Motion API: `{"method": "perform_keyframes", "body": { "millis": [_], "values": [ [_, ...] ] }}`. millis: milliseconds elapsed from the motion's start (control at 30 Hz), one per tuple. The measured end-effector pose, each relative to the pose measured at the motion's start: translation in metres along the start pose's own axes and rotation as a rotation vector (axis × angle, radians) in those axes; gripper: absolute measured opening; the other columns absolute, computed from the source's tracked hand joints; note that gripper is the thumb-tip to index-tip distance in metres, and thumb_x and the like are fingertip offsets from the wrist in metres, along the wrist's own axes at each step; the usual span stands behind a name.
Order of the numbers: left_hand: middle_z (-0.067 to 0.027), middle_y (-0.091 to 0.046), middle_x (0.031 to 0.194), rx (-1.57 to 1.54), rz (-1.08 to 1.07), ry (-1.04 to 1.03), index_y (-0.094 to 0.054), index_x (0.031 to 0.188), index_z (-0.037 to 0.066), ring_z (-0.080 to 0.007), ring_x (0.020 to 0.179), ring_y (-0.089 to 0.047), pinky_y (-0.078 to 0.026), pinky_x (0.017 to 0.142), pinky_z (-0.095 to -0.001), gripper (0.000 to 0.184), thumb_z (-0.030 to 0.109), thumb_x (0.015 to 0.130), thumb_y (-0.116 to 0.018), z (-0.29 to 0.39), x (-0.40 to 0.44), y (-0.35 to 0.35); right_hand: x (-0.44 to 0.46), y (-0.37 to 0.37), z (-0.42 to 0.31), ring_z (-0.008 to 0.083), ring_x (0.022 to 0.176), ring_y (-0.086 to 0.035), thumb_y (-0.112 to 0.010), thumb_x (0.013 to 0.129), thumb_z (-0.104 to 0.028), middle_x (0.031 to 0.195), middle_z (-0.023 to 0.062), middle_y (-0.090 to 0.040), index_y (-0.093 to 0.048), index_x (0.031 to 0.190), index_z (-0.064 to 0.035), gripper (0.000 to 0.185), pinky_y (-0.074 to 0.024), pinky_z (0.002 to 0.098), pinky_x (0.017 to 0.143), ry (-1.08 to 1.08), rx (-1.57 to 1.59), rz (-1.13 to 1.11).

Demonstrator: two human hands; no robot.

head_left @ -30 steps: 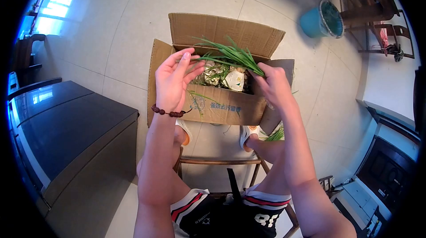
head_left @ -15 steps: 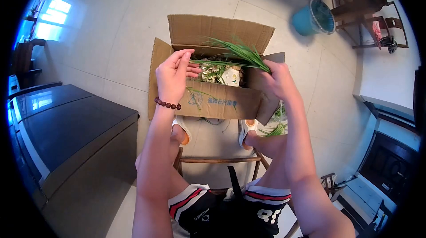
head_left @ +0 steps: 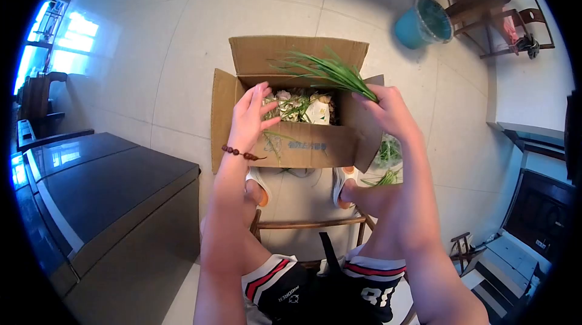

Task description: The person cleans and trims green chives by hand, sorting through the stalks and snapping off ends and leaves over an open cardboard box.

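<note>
A bunch of long green leafy stalks is gripped at its right end by my right hand, its tips spreading left over an open cardboard box. My left hand, with a beaded bracelet at the wrist, hovers over the box's left side. Its fingers are spread and nothing shows between them. Inside the box lie a white container, scraps and loose green bits. A few thin stalks hang over the box's front wall.
More greens and a clear bag of greens lie on the floor right of the box. A teal bucket stands at the upper right near wooden furniture. A dark cabinet is at the left.
My left hand has opened its fingers wider and moved away from the stalks it was near. The bunch stays in my right hand. The camera view has shifted slightly.
</note>
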State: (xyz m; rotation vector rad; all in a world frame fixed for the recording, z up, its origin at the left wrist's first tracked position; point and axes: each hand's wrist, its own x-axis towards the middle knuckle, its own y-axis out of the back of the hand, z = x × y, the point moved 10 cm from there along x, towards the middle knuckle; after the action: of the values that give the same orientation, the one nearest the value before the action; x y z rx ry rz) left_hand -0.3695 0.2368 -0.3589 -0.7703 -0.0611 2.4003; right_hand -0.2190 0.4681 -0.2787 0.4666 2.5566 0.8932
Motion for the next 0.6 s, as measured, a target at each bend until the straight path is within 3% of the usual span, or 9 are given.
{"method": "perform_keyframes", "body": {
  "millis": [67,167,200,400,600],
  "values": [
    [-0.0173,-0.054,0.136,-0.238,-0.066,-0.008,-0.045,0.141,-0.003,-0.0303,0.116,-0.062,-0.056,0.094,-0.041,0.05,0.035,0.107,-0.044,0.011,-0.001,-0.019,-0.004,-0.007,0.005,0.0199,0.058,-0.042,-0.066,0.095,-0.022,0.064,0.0167,-0.051,-0.068,0.1,0.0009,0.023,-0.0415,0.0366,0.057,-0.003,0.052,-0.024],
    [-0.0163,-0.057,0.133,-0.32,-0.128,-0.058,-0.047,0.14,-0.001,-0.0297,0.113,-0.064,-0.057,0.091,-0.0401,0.046,0.031,0.108,-0.044,0.011,0.011,-0.024,-0.003,-0.008,0.005,0.0142,0.06,-0.039,-0.066,0.095,-0.021,0.062,0.0123,-0.046,-0.067,0.099,0.0024,0.023,-0.04,0.0341,0.056,0.0,0.099,-0.039],
    [-0.013,-0.062,0.122,-0.426,-0.105,-0.047,-0.053,0.134,0.0,-0.0231,0.099,-0.068,-0.06,0.082,-0.0367,0.039,0.028,0.107,-0.049,0.01,0.013,-0.021,-0.002,-0.01,0.004,0.0124,0.061,-0.039,-0.066,0.095,-0.02,0.062,0.0105,-0.044,-0.067,0.099,0.0033,0.023,-0.0395,0.0333,0.056,0.005,0.101,-0.052],
    [-0.0094,-0.069,0.107,-0.309,-0.04,-0.026,-0.064,0.12,0.001,-0.0182,0.087,-0.07,-0.057,0.068,-0.029,0.03,0.024,0.105,-0.053,0.012,0.012,-0.015,0.0,-0.014,0.022,0.0114,0.061,-0.04,-0.066,0.094,-0.017,0.062,0.0086,-0.047,-0.068,0.103,0.0031,0.022,-0.0394,0.032,0.056,-0.061,0.059,-0.076],
    [-0.0075,-0.069,0.107,-0.204,0.027,-0.087,-0.069,0.112,0.003,-0.0147,0.077,-0.07,-0.054,0.063,-0.0253,0.027,0.025,0.104,-0.054,0.012,0.005,-0.013,-0.013,-0.014,0.028,0.0104,0.064,-0.047,-0.063,0.092,-0.009,0.067,0.0052,-0.057,-0.069,0.106,0.0026,0.019,-0.0424,0.0303,0.059,-0.094,0.096,-0.109]
  ]
}}
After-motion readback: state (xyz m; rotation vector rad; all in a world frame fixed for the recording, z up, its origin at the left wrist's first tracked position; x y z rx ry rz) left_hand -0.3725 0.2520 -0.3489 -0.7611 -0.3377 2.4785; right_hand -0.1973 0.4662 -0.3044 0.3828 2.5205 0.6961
